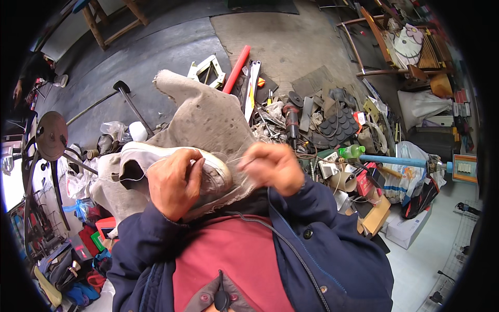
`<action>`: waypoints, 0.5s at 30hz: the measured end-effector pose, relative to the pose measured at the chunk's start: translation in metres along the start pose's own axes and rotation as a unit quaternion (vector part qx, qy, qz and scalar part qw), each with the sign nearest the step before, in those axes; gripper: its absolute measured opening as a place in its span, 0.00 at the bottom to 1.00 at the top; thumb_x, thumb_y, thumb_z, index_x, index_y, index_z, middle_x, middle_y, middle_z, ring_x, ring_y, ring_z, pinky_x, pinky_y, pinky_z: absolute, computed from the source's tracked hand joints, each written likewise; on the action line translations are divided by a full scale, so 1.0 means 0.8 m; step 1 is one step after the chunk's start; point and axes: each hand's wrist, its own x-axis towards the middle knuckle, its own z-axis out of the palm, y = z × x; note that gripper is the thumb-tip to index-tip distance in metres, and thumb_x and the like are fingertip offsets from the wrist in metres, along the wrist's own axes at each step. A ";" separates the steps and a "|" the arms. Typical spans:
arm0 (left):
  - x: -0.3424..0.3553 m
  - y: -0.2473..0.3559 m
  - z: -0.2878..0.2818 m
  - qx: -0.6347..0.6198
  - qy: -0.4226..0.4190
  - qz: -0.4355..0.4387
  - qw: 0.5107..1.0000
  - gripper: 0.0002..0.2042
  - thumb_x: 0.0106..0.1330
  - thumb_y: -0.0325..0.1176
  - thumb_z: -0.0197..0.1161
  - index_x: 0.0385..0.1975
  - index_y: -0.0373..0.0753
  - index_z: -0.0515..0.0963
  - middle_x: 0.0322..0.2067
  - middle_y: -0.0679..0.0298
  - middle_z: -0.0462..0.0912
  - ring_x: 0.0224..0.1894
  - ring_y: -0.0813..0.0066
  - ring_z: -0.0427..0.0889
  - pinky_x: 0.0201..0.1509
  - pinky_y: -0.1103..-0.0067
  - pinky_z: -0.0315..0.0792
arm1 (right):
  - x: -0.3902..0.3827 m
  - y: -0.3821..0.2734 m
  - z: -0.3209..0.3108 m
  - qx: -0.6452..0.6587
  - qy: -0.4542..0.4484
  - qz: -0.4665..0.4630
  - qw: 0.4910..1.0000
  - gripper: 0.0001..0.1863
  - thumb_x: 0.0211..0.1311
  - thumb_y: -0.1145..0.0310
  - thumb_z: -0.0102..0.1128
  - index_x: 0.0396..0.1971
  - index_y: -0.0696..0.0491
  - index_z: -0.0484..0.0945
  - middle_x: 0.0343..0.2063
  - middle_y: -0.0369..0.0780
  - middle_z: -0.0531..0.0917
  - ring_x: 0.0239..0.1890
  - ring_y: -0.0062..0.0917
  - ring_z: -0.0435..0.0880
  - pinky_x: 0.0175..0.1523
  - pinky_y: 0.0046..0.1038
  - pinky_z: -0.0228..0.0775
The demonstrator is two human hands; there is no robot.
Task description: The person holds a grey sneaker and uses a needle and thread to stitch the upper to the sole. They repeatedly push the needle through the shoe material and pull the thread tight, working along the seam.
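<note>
A white shoe [217,176] lies on its side across my lap, its dark opening toward the left and its toe toward the right. Under it spreads a stained grey cloth [202,117]. My left hand [174,182] is closed over the shoe's middle, thumb and fingers pressed against the sole edge. Just off the toe, my right hand [274,167] is raised with its fingers drawn together, blurred by motion. A thin pale thread [235,158] runs between the toe area and the right fingers. Whether those fingers also hold a small tool cannot be made out.
Right of the cloth lie an angle grinder [292,122], rubber pieces [335,127], a green bottle [352,151] and a blue pole [390,160]. A red tube [237,68] lies ahead. At left stands a metal stand with a round plate [52,136], near bags and tools.
</note>
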 end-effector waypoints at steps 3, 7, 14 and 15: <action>0.000 -0.002 0.001 -0.007 0.000 -0.009 1.000 0.06 0.61 0.24 0.70 0.35 0.36 0.81 0.30 0.55 0.86 0.32 0.54 0.87 0.37 0.69 0.78 | 0.018 -0.006 -0.025 0.372 0.233 -0.118 0.891 0.20 0.81 0.52 0.49 0.41 0.55 0.78 0.18 0.29 0.66 0.16 0.13 0.58 0.22 0.21 0.53; -0.001 -0.001 0.001 -0.040 -0.006 -0.033 0.999 0.05 0.61 0.24 0.69 0.35 0.36 0.81 0.29 0.55 0.86 0.31 0.55 0.86 0.36 0.70 0.77 | 0.023 -0.004 -0.024 0.213 0.318 -0.072 0.921 0.15 0.79 0.61 0.54 0.51 0.57 0.80 0.23 0.29 0.74 0.17 0.10 0.60 0.24 0.18 0.54; -0.003 0.001 -0.002 -0.077 -0.019 -0.010 0.997 0.06 0.61 0.21 0.68 0.36 0.36 0.80 0.28 0.56 0.84 0.28 0.56 0.84 0.34 0.70 0.75 | 0.024 0.032 0.027 -0.187 0.101 -0.032 0.977 0.14 0.67 0.75 0.67 0.51 0.63 0.84 0.35 0.35 0.86 0.37 0.14 0.82 0.44 0.19 0.74; -0.002 0.001 -0.003 -0.081 -0.018 0.008 0.997 0.06 0.61 0.21 0.68 0.36 0.36 0.80 0.29 0.56 0.84 0.28 0.55 0.83 0.35 0.70 0.75 | 0.026 0.033 0.028 -0.222 0.097 -0.047 0.969 0.15 0.66 0.75 0.69 0.50 0.63 0.84 0.36 0.37 0.86 0.36 0.15 0.82 0.44 0.20 0.75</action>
